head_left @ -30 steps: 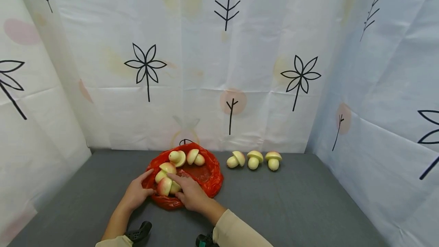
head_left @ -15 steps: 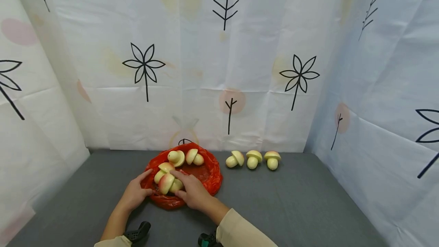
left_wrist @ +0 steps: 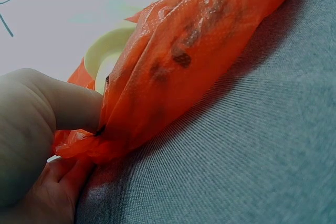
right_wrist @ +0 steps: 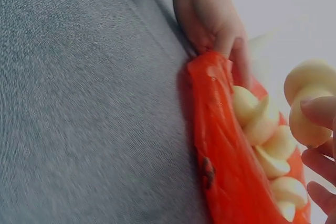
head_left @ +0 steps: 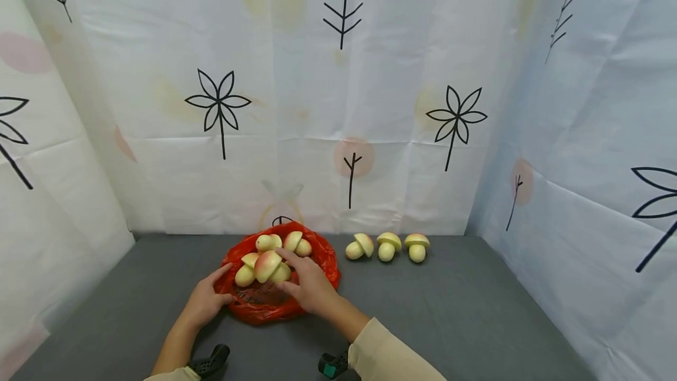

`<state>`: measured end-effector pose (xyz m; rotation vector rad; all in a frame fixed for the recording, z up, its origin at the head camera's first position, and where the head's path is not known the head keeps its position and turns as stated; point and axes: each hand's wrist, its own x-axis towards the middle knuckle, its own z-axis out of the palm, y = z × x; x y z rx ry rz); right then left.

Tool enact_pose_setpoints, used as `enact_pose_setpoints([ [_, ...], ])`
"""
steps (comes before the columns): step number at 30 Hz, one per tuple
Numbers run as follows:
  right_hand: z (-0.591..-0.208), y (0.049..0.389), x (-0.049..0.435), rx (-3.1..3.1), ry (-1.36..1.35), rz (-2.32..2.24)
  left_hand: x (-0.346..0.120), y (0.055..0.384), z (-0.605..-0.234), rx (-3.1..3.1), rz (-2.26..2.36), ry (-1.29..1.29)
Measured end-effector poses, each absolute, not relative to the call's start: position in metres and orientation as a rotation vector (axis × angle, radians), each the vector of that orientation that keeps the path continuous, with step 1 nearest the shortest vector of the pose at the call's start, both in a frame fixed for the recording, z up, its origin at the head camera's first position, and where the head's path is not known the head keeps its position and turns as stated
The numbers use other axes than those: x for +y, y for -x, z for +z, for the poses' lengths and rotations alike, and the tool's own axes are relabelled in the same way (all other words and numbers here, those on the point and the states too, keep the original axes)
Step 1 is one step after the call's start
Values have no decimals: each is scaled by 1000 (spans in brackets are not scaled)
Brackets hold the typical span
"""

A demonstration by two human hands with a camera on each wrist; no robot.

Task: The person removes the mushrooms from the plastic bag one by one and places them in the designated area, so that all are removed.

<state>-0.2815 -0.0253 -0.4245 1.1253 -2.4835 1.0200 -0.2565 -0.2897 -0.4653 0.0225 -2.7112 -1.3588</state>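
A red plastic bag (head_left: 259, 313) lies on the table with its mouth spread open. My left hand (head_left: 203, 304) grips the bag's near left rim, thumb inside, as the left wrist view shows. My right hand (head_left: 319, 293) holds a toy mushroom (right_wrist: 310, 82) with a pale yellow stem and pinkish cap, raised over the bag. In the bag, beyond this held one, lie a left mushroom (head_left: 244, 276), a back mushroom (head_left: 264, 243) and a back right mushroom (head_left: 303, 247). The held mushroom partly covers the bag's contents in the head view.
Three more mushrooms stand in a row right of the bag: a tilted one (head_left: 359, 247), a middle one (head_left: 388, 246) and a right one (head_left: 416, 247). The grey table (head_left: 449, 322) ends at a printed white curtain (head_left: 296, 93) behind and on both sides.
My right hand has lifted a mushroom from the near part of the bag, moving it away from me and slightly right. My left hand stays at the rim.
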Motion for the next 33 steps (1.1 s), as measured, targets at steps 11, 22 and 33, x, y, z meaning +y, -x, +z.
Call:
enact_pose_setpoints([
  [11, -413, 292, 1, -2384, -1024, 1047, -289, 256, -465, -2712, -1346, -9],
  [22, -413, 297, 34, -2240, -954, 1090, -289, 255, -466, -2711, -1358, -6],
  [33, -419, 302, 74, -2127, -852, 1199, -289, 256, -468, -2710, -1351, -9],
])
